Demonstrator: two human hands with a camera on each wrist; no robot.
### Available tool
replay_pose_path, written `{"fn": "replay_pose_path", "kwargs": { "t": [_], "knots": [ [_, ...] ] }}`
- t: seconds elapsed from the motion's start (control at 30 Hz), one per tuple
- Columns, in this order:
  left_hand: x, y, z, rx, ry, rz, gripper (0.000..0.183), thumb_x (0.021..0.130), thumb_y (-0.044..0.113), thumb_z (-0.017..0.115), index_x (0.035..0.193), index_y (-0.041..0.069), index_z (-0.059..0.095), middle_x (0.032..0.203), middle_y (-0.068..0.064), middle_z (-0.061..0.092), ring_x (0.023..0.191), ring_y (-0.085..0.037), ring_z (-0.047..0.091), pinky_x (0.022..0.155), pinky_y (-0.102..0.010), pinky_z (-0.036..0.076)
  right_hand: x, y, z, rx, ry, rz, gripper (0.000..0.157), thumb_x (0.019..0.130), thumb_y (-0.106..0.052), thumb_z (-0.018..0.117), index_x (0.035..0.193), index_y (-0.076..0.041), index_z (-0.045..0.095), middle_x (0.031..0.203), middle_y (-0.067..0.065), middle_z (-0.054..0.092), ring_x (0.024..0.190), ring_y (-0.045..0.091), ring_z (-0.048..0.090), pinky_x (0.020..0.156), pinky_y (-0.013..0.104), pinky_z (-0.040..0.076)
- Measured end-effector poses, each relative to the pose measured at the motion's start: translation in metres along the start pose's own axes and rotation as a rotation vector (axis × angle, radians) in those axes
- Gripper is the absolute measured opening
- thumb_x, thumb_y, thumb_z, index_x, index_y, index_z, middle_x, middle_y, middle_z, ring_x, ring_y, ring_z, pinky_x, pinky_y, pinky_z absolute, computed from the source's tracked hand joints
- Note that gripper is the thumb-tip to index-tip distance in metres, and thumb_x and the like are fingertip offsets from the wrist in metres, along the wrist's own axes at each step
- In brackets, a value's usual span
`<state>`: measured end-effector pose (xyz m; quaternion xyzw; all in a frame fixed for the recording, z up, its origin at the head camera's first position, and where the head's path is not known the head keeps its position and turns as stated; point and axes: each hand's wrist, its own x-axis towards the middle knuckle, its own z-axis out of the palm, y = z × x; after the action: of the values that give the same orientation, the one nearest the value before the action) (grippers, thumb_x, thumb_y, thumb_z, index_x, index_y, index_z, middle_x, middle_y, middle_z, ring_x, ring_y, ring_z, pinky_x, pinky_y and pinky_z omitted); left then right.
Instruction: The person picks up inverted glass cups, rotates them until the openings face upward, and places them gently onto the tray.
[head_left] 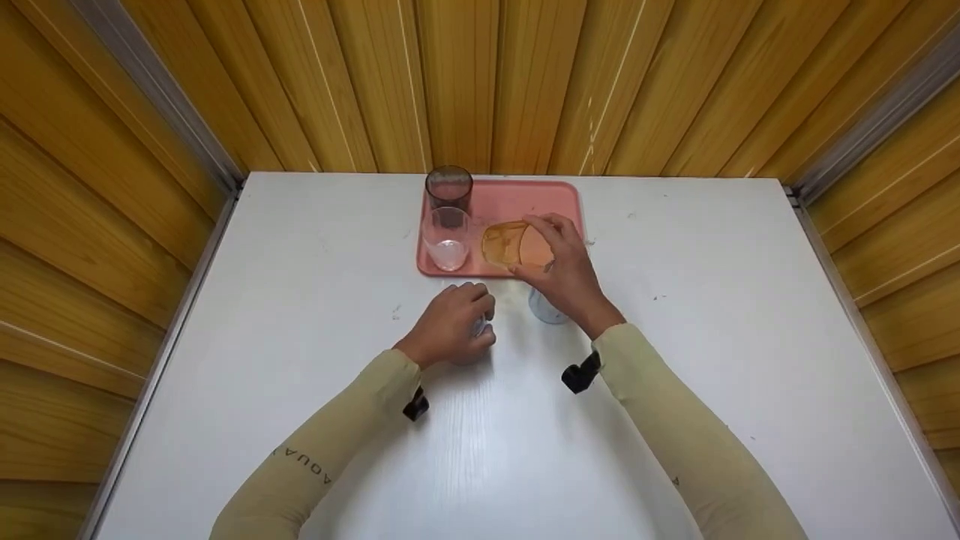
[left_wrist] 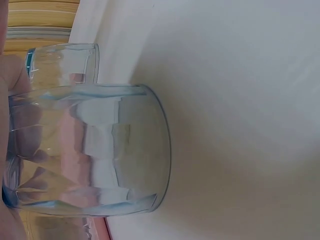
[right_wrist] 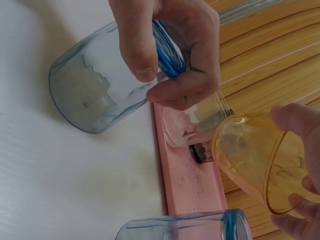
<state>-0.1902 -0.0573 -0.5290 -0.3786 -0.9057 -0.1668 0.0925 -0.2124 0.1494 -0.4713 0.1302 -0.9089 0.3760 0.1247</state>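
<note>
My left hand (head_left: 450, 324) grips a clear blue cup (left_wrist: 135, 145) by its upper end; in the right wrist view the thick blue end is at the top, between thumb and fingers, and the wider end is at the white table. An amber see-through cup (head_left: 501, 244) is held by my right hand (head_left: 568, 277), tilted on its side over the pink tray (head_left: 525, 196), its rim toward the palm. A second blue cup (head_left: 547, 307) stands on the table below the right hand, partly hidden by it. On the tray's left are a clear cup (head_left: 448, 241) and a dark cup (head_left: 448, 187).
The white table (head_left: 300, 337) reaches back to a wood-plank wall (head_left: 457, 82), with plank walls on both sides as well. The tray lies close to the table's back edge. A black camera is strapped to each wrist.
</note>
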Motion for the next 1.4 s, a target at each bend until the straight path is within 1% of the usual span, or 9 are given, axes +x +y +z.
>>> {"fn": "replay_pose_path", "kwargs": {
  "t": [0.1,0.17,0.23,0.37,0.5,0.7,0.93,1.1,1.4],
  "knots": [
    [0.0,-0.003,-0.001,-0.007,0.004,-0.018,0.013,0.075,0.029,0.053,0.083,0.019,0.053,0.087,0.005,0.048,0.081,-0.014,0.046,0.073,-0.033,0.041,0.001,0.0,0.001,-0.018,-0.006,0.016,0.071,0.071,-0.032,0.076,0.132,-0.039,0.04,0.132,-0.002,0.036,0.118,0.013,0.04,0.079,0.029,0.053],
    [0.0,-0.006,-0.002,-0.009,0.0,-0.034,0.014,0.075,0.03,0.053,0.083,0.019,0.053,0.088,0.005,0.048,0.082,-0.014,0.046,0.075,-0.034,0.041,0.002,-0.001,0.001,-0.028,-0.01,0.029,0.071,0.071,-0.033,0.076,0.132,-0.04,0.04,0.132,-0.003,0.036,0.12,0.013,0.04,0.09,0.031,0.05],
    [0.001,-0.008,-0.002,-0.004,-0.007,-0.057,0.015,0.075,0.032,0.054,0.085,0.019,0.053,0.089,0.005,0.048,0.084,-0.015,0.047,0.076,-0.034,0.042,0.002,-0.001,0.001,-0.03,-0.015,0.037,0.072,0.071,-0.033,0.076,0.132,-0.041,0.04,0.133,-0.003,0.036,0.121,0.013,0.04,0.094,0.033,0.047],
    [0.001,-0.014,-0.004,0.01,-0.014,-0.101,0.018,0.075,0.034,0.055,0.086,0.02,0.052,0.09,0.005,0.048,0.084,-0.015,0.047,0.079,-0.035,0.044,0.003,-0.002,0.002,-0.049,-0.019,0.043,0.071,0.071,-0.035,0.075,0.132,-0.042,0.039,0.133,-0.003,0.036,0.121,0.013,0.04,0.097,0.034,0.046],
    [0.001,-0.016,-0.004,0.006,-0.012,-0.112,0.019,0.075,0.034,0.056,0.087,0.02,0.052,0.09,0.005,0.048,0.084,-0.016,0.048,0.079,-0.035,0.044,0.003,-0.002,0.003,-0.064,-0.016,0.039,0.07,0.072,-0.036,0.075,0.132,-0.042,0.04,0.132,-0.003,0.036,0.121,0.014,0.04,0.097,0.036,0.045],
    [0.001,-0.016,-0.003,0.007,-0.026,-0.152,0.02,0.075,0.037,0.056,0.088,0.022,0.053,0.092,0.006,0.049,0.086,-0.014,0.047,0.08,-0.033,0.043,0.003,-0.001,0.005,-0.082,-0.025,0.042,0.07,0.072,-0.037,0.075,0.132,-0.043,0.038,0.133,-0.003,0.034,0.122,0.015,0.039,0.1,0.038,0.043],
    [-0.002,-0.016,0.0,0.006,-0.002,-0.125,0.017,0.075,0.033,0.054,0.085,0.021,0.051,0.088,0.005,0.047,0.082,-0.015,0.047,0.076,-0.035,0.042,0.003,0.0,0.008,-0.081,-0.037,0.023,0.071,0.072,-0.034,0.076,0.133,-0.041,0.039,0.134,-0.001,0.034,0.124,0.017,0.038,0.099,0.04,0.043],
    [-0.002,-0.016,0.0,0.001,-0.012,-0.145,0.017,0.075,0.035,0.054,0.086,0.022,0.052,0.089,0.006,0.048,0.084,-0.015,0.047,0.078,-0.034,0.043,0.004,0.0,0.009,-0.081,-0.045,0.038,0.072,0.072,-0.034,0.076,0.133,-0.043,0.038,0.135,-0.001,0.034,0.124,0.017,0.038,0.099,0.04,0.043],
    [-0.001,-0.015,0.0,-0.002,-0.014,-0.159,0.018,0.075,0.035,0.056,0.086,0.022,0.052,0.09,0.006,0.048,0.084,-0.015,0.047,0.079,-0.034,0.043,0.004,0.004,0.011,-0.095,-0.057,0.059,0.072,0.072,-0.037,0.075,0.133,-0.045,0.037,0.135,-0.003,0.034,0.124,0.016,0.037,0.099,0.039,0.043]
  ]
}}
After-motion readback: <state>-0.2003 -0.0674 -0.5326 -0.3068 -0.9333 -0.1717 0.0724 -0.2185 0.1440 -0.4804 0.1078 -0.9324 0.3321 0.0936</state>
